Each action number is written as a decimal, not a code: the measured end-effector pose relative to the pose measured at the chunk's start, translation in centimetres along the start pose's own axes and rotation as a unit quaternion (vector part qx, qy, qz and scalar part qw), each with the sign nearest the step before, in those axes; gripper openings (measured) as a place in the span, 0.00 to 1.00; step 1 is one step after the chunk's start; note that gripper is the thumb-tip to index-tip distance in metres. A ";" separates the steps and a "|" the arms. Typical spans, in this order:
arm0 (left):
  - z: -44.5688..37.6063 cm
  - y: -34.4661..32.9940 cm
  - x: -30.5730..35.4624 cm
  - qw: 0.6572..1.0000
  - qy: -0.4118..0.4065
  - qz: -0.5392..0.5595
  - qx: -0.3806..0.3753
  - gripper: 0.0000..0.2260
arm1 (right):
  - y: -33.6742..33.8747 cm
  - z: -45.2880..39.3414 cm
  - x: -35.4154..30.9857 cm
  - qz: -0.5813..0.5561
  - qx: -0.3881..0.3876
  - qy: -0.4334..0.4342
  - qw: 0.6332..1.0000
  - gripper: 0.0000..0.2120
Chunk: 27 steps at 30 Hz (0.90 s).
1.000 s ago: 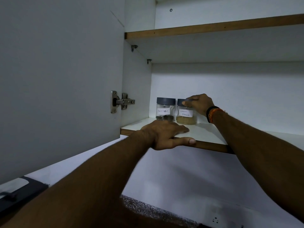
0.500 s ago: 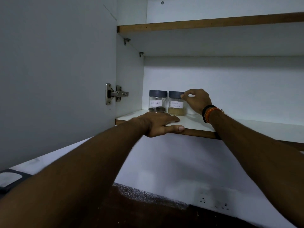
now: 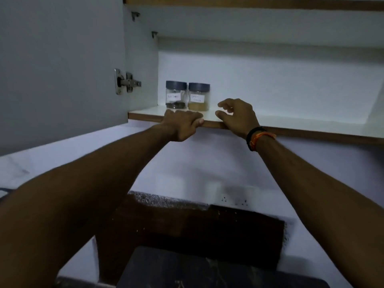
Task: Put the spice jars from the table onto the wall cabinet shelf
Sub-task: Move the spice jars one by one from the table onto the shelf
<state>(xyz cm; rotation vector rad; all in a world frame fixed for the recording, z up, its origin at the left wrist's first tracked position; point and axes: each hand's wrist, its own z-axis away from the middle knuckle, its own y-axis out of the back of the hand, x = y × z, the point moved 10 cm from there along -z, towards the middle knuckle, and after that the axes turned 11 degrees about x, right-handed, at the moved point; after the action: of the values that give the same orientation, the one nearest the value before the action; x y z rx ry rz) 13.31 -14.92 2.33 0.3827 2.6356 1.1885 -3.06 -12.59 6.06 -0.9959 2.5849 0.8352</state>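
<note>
Two clear spice jars with dark grey lids and white labels stand side by side at the back left of the white cabinet shelf [image 3: 301, 124]. The left jar [image 3: 175, 95] holds dark peppercorns, the right jar [image 3: 198, 97] a tan powder. My left hand [image 3: 182, 125] grips the shelf's brown front edge, fingers on top and thumb along the edge, just in front of the jars. My right hand [image 3: 236, 116] hovers at the shelf edge to the right of the tan jar, fingers loosely curled, holding nothing.
The open cabinet door [image 3: 62, 65] with its metal hinge [image 3: 126, 82] stands at the left. A higher shelf [image 3: 249, 2] runs overhead. Below are a white wall with a socket plate [image 3: 234, 201] and a dark counter [image 3: 197, 235].
My right hand has let go of the tan jar and drawn back to the shelf's front edge. The view has tilted downward. My left hand stays on the shelf edge.
</note>
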 end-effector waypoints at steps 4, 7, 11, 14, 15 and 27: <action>2.9 -0.3 2.7 0.998 -0.023 -0.044 0.050 0.28 | 2.0 5.3 -1.4 0.044 0.059 0.119 0.990 0.14; 5.0 -0.3 4.7 0.997 -0.020 -0.028 0.073 0.34 | 3.1 8.7 -1.0 0.084 0.087 0.153 0.981 0.15; 8.7 -1.4 7.6 0.993 -0.021 0.093 0.073 0.33 | 2.4 13.9 1.9 0.087 0.059 0.102 0.989 0.17; 13.0 -4.1 10.8 0.982 -0.078 0.168 0.034 0.31 | 1.1 18.4 4.3 0.077 0.027 0.048 0.996 0.17; 14.6 -5.4 11.7 0.980 -0.090 0.178 0.007 0.31 | 0.5 20.1 5.2 0.074 0.012 0.024 0.997 0.17; 35.7 -22.2 16.9 0.899 0.066 0.321 -0.291 0.29 | -6.0 44.3 12.0 0.101 -0.246 -0.181 0.947 0.14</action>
<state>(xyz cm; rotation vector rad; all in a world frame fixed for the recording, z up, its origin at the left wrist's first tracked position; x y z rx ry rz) 5.16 1.36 -39.14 1.1222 2.1257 2.1766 -6.83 3.62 -37.14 -0.6055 2.2258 1.6048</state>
